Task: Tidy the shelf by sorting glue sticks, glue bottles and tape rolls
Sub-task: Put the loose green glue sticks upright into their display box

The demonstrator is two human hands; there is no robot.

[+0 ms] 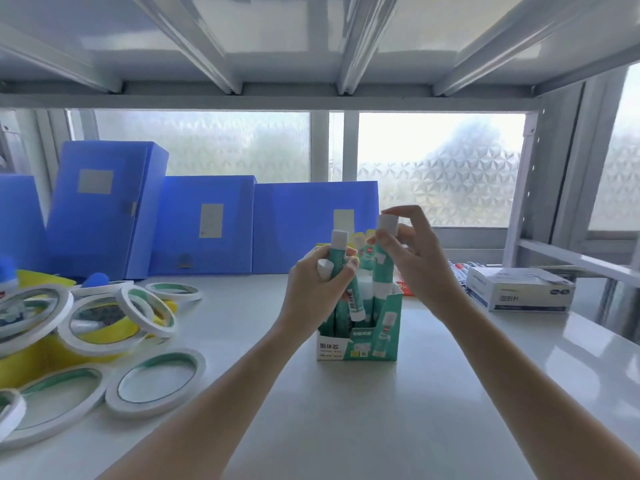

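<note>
A green and white display box (360, 344) of glue sticks stands on the white shelf (346, 427) in the middle. My left hand (311, 282) grips several green glue sticks (341, 251) with white caps, held tilted over the box. My right hand (415, 258) pinches one upright glue stick (384, 258) near its white cap, its lower end down in the box. Several white tape rolls (156, 382) lie scattered at the left, some on yellow packaging (38, 355). A blue-capped glue bottle (8, 275) shows at the far left edge.
Blue file boxes (207, 223) line the back of the shelf. A white cardboard box (519, 289) sits at the right, with a bundle of pens (459, 271) beside it. The shelf's metal upright (519, 216) stands at the right; another shelf hangs overhead.
</note>
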